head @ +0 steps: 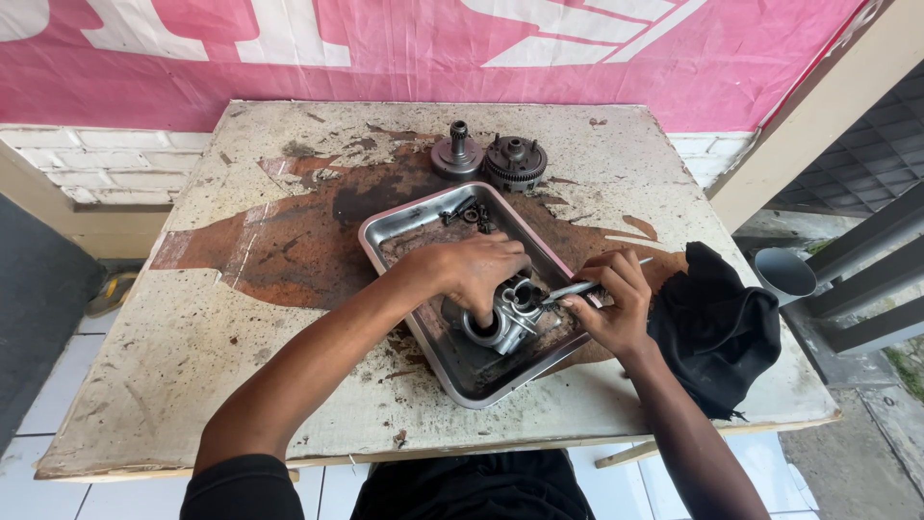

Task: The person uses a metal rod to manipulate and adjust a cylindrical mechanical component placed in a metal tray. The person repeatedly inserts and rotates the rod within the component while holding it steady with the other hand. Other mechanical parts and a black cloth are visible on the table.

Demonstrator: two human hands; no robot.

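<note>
On a worn, stained table (192,318) set against a pink banner (385,58), a shallow metal tray (385,231) is laid at an angle, and all the work is held inside it. A crumpled black cloth (717,323) is left at the right edge of the table, and two toothed gear parts (491,159) are stood side by side beyond the far corner of the tray, well apart from the hands. A few small dark fittings (469,214) are gathered in the far end of the tray.

A small grey metal engine part (500,323), a carburettor by its look, is kept in the middle of the tray. It is gripped from above by the left hand (476,274), whose fingers are curled down around its body. A slim metal tool (573,292) is pinched in the right hand (611,303), fingers closed on its shaft, and its tip is brought against the right side of the part; exactly what the tip meets cannot be made out.

The step in hand is judged to be the working of a small screw or fitting. It would be done well if the part were pressed firmly against the tray floor so that it cannot twist, the tool kept in line with the fitting, and anything loosened let fall into the tray, not onto the table.
</note>
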